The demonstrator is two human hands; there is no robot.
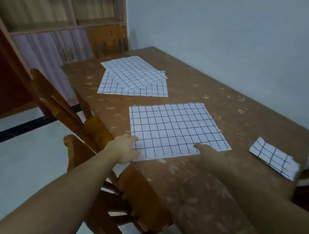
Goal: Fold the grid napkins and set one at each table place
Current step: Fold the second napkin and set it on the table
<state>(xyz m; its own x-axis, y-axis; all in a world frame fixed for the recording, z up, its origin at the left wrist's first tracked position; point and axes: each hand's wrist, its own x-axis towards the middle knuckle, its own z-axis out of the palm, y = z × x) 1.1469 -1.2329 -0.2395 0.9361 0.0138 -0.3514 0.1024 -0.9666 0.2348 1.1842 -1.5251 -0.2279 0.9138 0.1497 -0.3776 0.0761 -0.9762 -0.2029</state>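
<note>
Brown leaf-patterned surface, dim light, picture soft.

Flat napkin: white with a dark grid, spread open and unfolded, mid-surface. Everything below is placed from it.

Left hand: over the flat napkin's near left corner, arm reaching in across the chair. Fingers point onto the cloth. Cannot tell whether they pinch the corner or only rest on it.

Right hand: on the flat napkin's near edge, toward its right corner. Fingers look stretched out, tips lying on the cloth, holding nothing; blurred.

Pile of napkins: beyond the flat napkin and a little left, apart from it. Several open grid sheets, overlapping and skewed.

Folded napkin: right of the flat napkin, well apart, a small rectangle at the surface's right edge.

Chair: wooden, left of the flat napkin, drawn up to the surface's left side.

Shelf unit: far beyond the flat napkin, left, against the wall.
</note>
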